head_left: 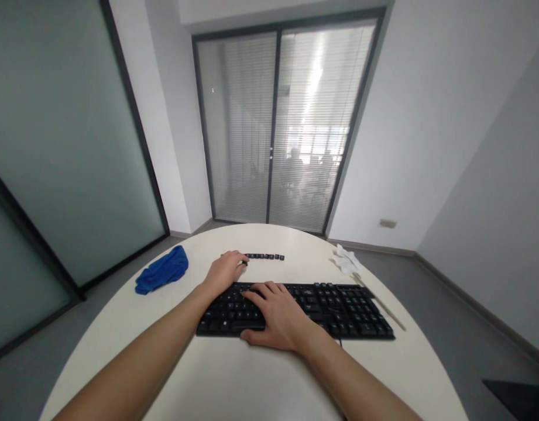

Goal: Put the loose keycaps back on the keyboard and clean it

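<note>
A black keyboard (352, 310) lies across the white round table. My right hand (273, 316) rests over its left half, fingers spread on the keys and thumb at the front edge. Behind the keyboard's left end is my left hand (225, 270), its fingers closed on a small black keycap (243, 263). To the right of that hand, several loose black keycaps (269, 256) form a row on the table.
On the table's left side lies a crumpled blue cloth (162, 271). White crumpled tissue (346, 260) and a thin wooden stick (383, 304) are at the right. The table's curved rim (260, 225) faces glass doors (273, 128) with blinds.
</note>
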Available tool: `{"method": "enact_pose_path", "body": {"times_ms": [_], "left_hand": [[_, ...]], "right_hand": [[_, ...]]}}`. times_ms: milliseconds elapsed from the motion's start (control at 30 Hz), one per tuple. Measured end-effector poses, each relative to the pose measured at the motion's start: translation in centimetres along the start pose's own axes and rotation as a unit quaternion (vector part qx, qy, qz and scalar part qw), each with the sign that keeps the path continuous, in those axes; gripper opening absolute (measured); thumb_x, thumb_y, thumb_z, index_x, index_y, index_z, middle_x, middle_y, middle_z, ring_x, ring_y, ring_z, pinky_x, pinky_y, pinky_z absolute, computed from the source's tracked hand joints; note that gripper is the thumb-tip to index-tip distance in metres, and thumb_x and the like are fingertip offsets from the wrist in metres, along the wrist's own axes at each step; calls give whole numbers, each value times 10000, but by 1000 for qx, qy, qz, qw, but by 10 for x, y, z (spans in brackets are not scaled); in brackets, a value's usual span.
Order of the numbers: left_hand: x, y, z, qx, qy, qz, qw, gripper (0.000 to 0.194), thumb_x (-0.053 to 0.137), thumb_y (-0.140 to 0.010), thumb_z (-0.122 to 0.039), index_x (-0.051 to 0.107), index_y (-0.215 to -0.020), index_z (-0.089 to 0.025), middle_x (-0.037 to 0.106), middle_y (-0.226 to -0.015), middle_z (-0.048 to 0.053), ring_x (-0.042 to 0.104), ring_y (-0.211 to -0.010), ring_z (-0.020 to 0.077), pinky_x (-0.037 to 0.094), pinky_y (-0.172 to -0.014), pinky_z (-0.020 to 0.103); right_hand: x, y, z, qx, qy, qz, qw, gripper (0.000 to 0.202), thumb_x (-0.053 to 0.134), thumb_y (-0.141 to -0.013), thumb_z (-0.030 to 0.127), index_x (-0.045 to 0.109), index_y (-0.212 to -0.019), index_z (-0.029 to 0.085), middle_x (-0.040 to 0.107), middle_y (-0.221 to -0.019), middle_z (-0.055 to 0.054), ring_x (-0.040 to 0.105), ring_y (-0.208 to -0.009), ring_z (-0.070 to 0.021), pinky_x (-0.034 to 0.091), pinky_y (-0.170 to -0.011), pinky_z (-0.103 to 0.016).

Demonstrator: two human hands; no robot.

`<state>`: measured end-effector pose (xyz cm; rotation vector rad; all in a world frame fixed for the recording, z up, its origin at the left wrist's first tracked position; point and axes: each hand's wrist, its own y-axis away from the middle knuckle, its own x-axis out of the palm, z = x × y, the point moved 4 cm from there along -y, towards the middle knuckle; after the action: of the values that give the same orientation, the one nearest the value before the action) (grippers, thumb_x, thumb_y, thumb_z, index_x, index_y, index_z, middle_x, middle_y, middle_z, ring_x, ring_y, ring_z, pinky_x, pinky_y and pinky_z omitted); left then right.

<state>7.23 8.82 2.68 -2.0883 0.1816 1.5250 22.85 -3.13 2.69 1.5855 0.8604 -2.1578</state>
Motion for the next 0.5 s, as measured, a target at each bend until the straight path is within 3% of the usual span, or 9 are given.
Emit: {"method": "enact_pose_path", "body": {"times_ms": [133, 233, 367, 500], "left_hand": [[-6, 29, 1, -51, 156, -34, 986, 209, 579, -911, -239, 724, -1060, -226, 735, -1101, 34, 680, -963, 203, 503, -920, 330], [-4, 52, 10, -73, 254, -52, 963, 217, 589, -893, -262, 739, -1044, -218, 749, -1073, 35, 684, -964, 207, 511, -923, 337], [0, 71, 19, -82, 285, -45, 954, 209, 606, -865, -245, 756, -1009, -221, 758, -1063, 36, 676, -1023, 221, 487, -986, 358], [-2, 74, 15, -69, 274, -21, 959, 212, 603, -872, -239, 762, -1011, -227, 759, -1059, 44, 671, -1036, 229, 480, -992, 363]], "right_hand": [[1, 0, 0, 1, 2, 6, 1000, 786, 670, -773, 664, 513, -1419, 246, 572, -1366, -94, 479, -1214, -310, 335, -1079, -456], [2, -1, 0, 0, 2, 4, 1000, 785, 668, -773, 662, 510, -1422, 248, 565, -1376, -93, 475, -1217, -309, 334, -1077, -457], [3, -2, 0, -1, -1, 0, 1000, 790, 689, -760, 638, 510, -1422, 246, 566, -1373, -92, 474, -1215, -306, 329, -1080, -455], [2, -3, 1, 1, 3, 10, 1000, 789, 686, -760, 627, 504, -1429, 251, 564, -1372, -93, 476, -1212, -309, 328, -1078, -459]]}}
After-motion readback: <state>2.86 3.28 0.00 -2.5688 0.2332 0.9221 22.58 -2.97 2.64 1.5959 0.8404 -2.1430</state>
